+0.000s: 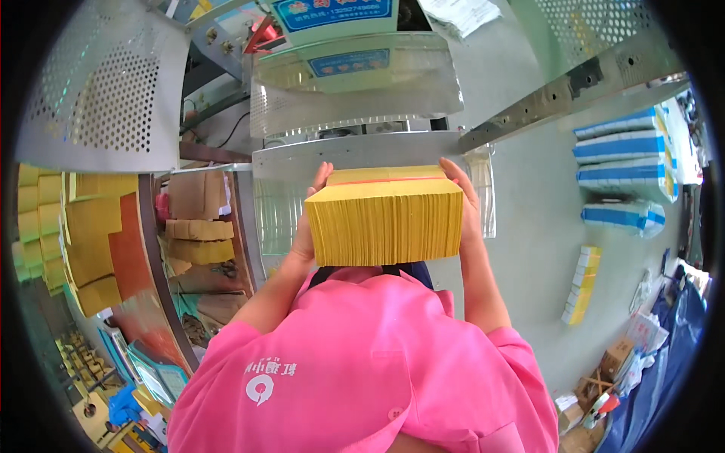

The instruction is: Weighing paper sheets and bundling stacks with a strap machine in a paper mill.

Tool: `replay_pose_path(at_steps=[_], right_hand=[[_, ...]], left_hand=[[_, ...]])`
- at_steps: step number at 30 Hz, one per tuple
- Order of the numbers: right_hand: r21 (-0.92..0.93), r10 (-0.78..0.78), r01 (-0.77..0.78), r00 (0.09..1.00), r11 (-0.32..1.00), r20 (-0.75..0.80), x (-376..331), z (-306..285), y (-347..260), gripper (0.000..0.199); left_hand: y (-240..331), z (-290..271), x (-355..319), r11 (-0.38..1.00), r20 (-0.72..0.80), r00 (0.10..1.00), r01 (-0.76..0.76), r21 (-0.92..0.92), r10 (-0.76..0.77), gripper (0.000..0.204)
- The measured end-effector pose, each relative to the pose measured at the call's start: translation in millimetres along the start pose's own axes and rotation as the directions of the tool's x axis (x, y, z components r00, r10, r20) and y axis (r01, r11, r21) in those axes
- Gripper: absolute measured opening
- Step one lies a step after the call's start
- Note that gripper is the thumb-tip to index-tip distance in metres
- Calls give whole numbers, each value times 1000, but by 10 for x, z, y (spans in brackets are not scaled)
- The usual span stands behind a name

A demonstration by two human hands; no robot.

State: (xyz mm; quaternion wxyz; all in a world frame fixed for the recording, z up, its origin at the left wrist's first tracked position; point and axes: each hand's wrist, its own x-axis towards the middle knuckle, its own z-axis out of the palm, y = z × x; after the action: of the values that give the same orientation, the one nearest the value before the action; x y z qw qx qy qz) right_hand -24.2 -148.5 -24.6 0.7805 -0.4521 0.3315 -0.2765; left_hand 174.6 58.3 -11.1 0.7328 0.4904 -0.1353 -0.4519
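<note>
A thick stack of yellow paper (385, 226) is squeezed between my two hands, in front of my chest. Its many thin layers stand on edge, and a narrow red-orange strip crosses its top. My left hand (304, 230) presses on the left end, fingertips reaching past the far corner. Against the right end lies my right hand (469, 208), its fingers stretched along the side. Just beyond the stack is the grey metal plate (362, 149) of a machine. The stack hides whatever is directly under it.
A clear cover (355, 87) hangs over the machine, flanked by a perforated metal panel (98, 106) and a slanting metal bar (574, 90). On the left are yellow sheets (94, 219) and brown bundles (198, 240). Blue-and-white packs (623, 158) and a yellow-and-white bundle (581, 287) lie right.
</note>
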Motion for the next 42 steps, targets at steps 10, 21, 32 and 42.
replay_pose_path(at_steps=[10, 21, 32, 42], right_hand=[[-47, -355, 361, 929, 931, 106, 546, -45, 508, 35], [163, -212, 268, 930, 949, -299, -1194, -1300, 342, 38], [456, 175, 417, 558, 786, -811, -4387, -4149, 147, 36], [295, 149, 706, 263, 644, -953, -5965, -5684, 140, 34]], left_hand=[[-546, -113, 371, 988, -69, 997, 30, 153, -19, 52], [-1150, 1294, -252, 915, 139, 935, 278, 292, -328, 49], [-3252, 4433, -1653, 716, 432, 586, 433, 548, -685, 45], [-4792, 6753, -2576, 373, 186, 383, 500, 782, -905, 45]])
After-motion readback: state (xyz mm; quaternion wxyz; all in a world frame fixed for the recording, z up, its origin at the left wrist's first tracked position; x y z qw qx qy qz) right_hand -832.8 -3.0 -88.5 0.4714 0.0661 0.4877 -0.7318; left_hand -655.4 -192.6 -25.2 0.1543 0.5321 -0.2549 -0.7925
